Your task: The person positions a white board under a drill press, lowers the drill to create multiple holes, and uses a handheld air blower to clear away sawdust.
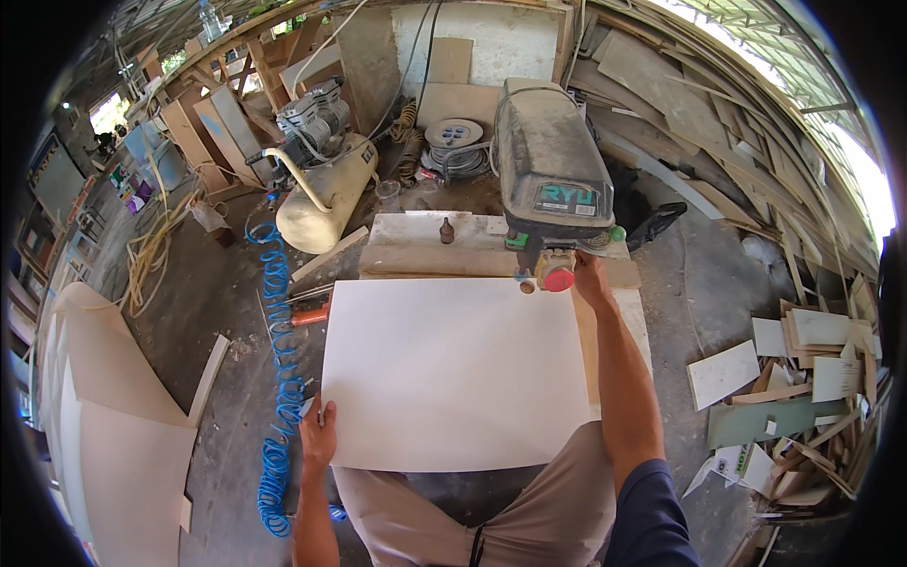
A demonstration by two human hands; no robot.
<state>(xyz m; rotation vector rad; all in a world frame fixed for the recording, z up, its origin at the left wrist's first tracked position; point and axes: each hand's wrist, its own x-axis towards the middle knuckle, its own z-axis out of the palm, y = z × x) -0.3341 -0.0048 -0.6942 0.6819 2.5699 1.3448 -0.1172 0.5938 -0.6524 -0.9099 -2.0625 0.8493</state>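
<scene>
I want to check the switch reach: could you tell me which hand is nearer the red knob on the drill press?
Right hand beside the red knob; left hand far off, gripping the white board.

The white board looked smooth and matt. The drill press housing was dusty, dull metal. The tabletop was rough bare wood, the blue coiled hose glossy plastic.
</scene>
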